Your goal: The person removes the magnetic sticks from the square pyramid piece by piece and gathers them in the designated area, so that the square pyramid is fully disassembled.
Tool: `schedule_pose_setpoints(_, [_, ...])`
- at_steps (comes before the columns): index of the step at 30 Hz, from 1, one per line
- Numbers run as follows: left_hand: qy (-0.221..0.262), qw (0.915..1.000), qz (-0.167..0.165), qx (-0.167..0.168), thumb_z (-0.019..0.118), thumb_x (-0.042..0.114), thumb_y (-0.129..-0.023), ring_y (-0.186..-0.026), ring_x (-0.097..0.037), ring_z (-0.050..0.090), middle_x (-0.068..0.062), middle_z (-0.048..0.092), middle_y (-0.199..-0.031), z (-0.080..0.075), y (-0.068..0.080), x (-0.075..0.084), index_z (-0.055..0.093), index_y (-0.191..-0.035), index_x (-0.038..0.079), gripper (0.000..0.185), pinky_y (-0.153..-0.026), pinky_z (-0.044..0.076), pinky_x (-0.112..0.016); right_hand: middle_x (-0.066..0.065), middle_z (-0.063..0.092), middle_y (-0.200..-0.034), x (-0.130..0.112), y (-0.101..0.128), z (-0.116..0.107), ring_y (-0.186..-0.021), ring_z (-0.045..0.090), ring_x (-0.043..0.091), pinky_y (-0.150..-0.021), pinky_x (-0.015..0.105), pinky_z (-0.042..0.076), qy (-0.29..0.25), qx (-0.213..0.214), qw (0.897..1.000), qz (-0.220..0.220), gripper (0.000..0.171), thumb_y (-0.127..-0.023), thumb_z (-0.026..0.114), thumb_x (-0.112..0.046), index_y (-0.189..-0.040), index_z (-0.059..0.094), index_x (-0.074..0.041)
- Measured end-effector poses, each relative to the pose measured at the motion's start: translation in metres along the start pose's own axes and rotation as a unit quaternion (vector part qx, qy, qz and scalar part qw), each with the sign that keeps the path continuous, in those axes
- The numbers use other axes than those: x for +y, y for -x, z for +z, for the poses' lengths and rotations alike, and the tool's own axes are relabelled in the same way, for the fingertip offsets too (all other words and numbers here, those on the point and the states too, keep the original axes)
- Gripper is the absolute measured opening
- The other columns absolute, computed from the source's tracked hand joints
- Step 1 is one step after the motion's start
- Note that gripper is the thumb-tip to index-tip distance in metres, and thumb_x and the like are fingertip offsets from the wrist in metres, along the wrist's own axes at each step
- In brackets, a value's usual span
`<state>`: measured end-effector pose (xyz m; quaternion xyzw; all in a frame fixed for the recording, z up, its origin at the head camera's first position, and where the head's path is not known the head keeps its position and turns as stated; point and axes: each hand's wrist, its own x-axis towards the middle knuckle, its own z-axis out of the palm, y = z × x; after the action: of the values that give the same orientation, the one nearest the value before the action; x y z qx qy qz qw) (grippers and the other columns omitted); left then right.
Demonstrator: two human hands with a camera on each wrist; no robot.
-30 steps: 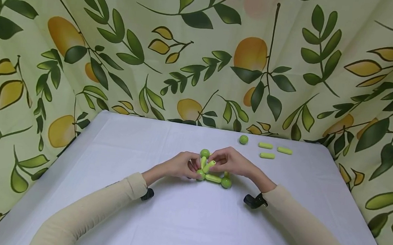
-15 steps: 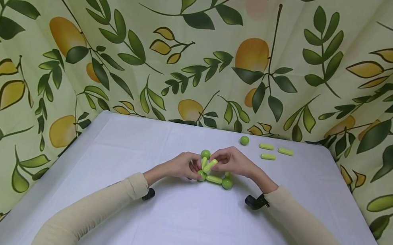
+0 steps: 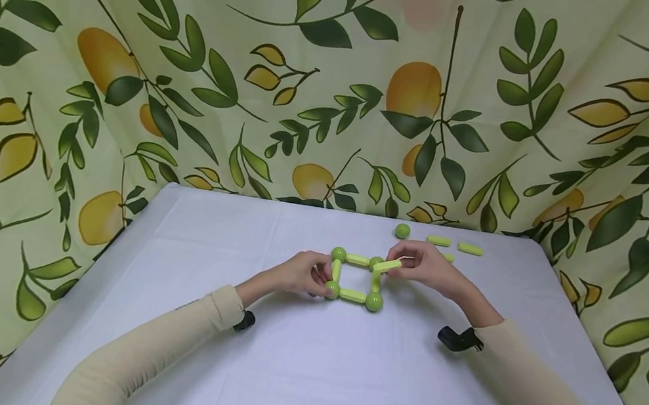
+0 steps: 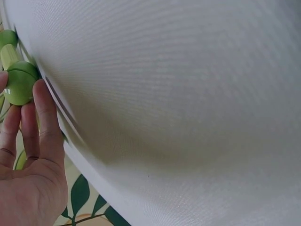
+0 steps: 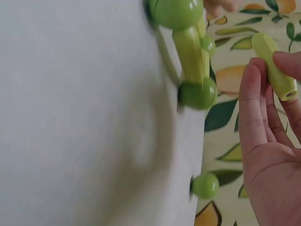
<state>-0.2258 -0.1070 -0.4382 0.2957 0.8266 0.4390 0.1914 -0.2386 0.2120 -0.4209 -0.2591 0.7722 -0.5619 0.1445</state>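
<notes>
A square frame of light green ribbed rods (image 3: 353,296) joined by darker green balls (image 3: 374,302) lies on the white table. My left hand (image 3: 300,272) holds the near-left corner ball (image 3: 332,289); the left wrist view shows thumb and fingertips around that ball (image 4: 21,84). My right hand (image 3: 426,265) pinches a loose rod (image 3: 387,266) between thumb and fingers, tilted above the far-right corner and overlapping its ball (image 3: 375,262) in the head view. In the right wrist view the held rod (image 5: 273,66) is apart from the frame, one hollow end showing.
A loose green ball (image 3: 402,231) sits near the table's back edge. Right of it lie several rods (image 3: 438,241), one partly hidden behind my right hand. A leaf-and-fruit patterned curtain (image 3: 335,98) surrounds the table (image 3: 283,370) at the back and sides.
My right hand has moved right with the rod, from above the near-left ball to the far-right corner, uncovering the frame's far side. My left hand stays on its ball.
</notes>
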Motion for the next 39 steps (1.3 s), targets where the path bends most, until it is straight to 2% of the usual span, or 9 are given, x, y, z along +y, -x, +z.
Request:
schedule_pose_setpoints(11, [0.003, 1.0000, 0.002, -0.001, 0.083, -0.001, -0.082, -0.078, -0.014, 0.064, -0.004, 0.063, -0.089, 0.001, 0.001, -0.001, 0.061, -0.089, 0.004, 0.024, -0.066, 0.058, -0.029, 0.016, 0.063, -0.112, 0.024, 0.038, -0.038, -0.098, 0.064, 0.024, -0.087, 0.026, 0.053, 0.063, 0.076, 0.995, 0.026, 0.025, -0.087, 0.083, -0.011, -0.105, 0.070, -0.001])
schedule_pose_setpoints(16, [0.002, 1.0000, 0.000, 0.001, 0.084, -0.002, -0.082, -0.078, -0.014, 0.064, -0.004, 0.063, -0.088, 0.001, 0.002, -0.001, 0.061, -0.088, 0.004, 0.024, -0.067, 0.058, -0.029, 0.021, 0.062, -0.118, 0.032, 0.052, -0.052, -0.097, 0.066, 0.022, -0.081, 0.029, 0.056, 0.049, 0.092, 0.994, 0.042, 0.029, -0.087, 0.083, -0.012, -0.109, 0.070, 0.001])
schedule_pose_setpoints(20, [0.002, 1.0000, -0.002, 0.001, 0.084, -0.002, -0.082, -0.078, -0.014, 0.064, -0.004, 0.063, -0.089, 0.000, 0.002, 0.000, 0.062, -0.090, 0.003, 0.024, -0.067, 0.058, -0.029, 0.023, 0.061, -0.122, 0.037, 0.062, -0.063, -0.097, 0.066, 0.017, -0.081, 0.026, 0.055, 0.056, 0.108, 0.991, 0.049, 0.031, -0.088, 0.082, -0.013, -0.112, 0.069, 0.003])
schedule_pose_setpoints(25, [0.005, 1.0000, -0.002, 0.001, 0.084, -0.001, -0.082, -0.079, -0.015, 0.064, -0.005, 0.064, -0.090, 0.000, 0.002, 0.000, 0.062, -0.090, 0.003, 0.024, -0.068, 0.058, -0.029, 0.012, 0.064, -0.118, 0.041, 0.077, -0.076, -0.095, 0.066, 0.012, -0.078, 0.023, 0.055, 0.071, 0.133, 0.987, 0.052, 0.032, -0.089, 0.081, -0.012, -0.114, 0.069, 0.004])
schedule_pose_setpoints(32, [0.007, 1.0000, -0.003, 0.000, 0.084, -0.001, -0.082, -0.078, -0.015, 0.064, -0.005, 0.063, -0.090, 0.000, 0.001, 0.000, 0.062, -0.090, 0.003, 0.024, -0.068, 0.058, -0.029, -0.003, 0.066, -0.119, 0.047, 0.094, -0.094, -0.098, 0.064, 0.007, -0.078, 0.019, 0.050, 0.101, 0.155, 0.981, 0.060, 0.032, -0.090, 0.081, -0.014, -0.117, 0.071, 0.000])
schedule_pose_setpoints(34, [0.007, 1.0000, -0.003, -0.001, 0.083, -0.001, -0.082, -0.079, -0.015, 0.064, -0.006, 0.063, -0.090, 0.000, 0.001, 0.000, 0.062, -0.091, 0.003, 0.024, -0.068, 0.058, -0.029, -0.006, 0.067, -0.116, 0.049, 0.097, -0.099, -0.098, 0.063, 0.006, -0.078, 0.018, 0.050, 0.110, 0.158, 0.979, 0.062, 0.032, -0.089, 0.081, -0.014, -0.117, 0.071, 0.000])
schedule_pose_setpoints(39, [0.007, 1.0000, -0.005, -0.002, 0.083, -0.002, -0.082, -0.079, -0.015, 0.065, -0.006, 0.063, -0.091, 0.000, 0.001, 0.001, 0.062, -0.091, 0.002, 0.024, -0.069, 0.058, -0.029, -0.003, 0.069, -0.113, 0.056, 0.103, -0.112, -0.097, 0.062, 0.007, -0.078, 0.017, 0.050, 0.129, 0.168, 0.975, 0.075, 0.035, -0.089, 0.082, -0.017, -0.118, 0.071, 0.000])
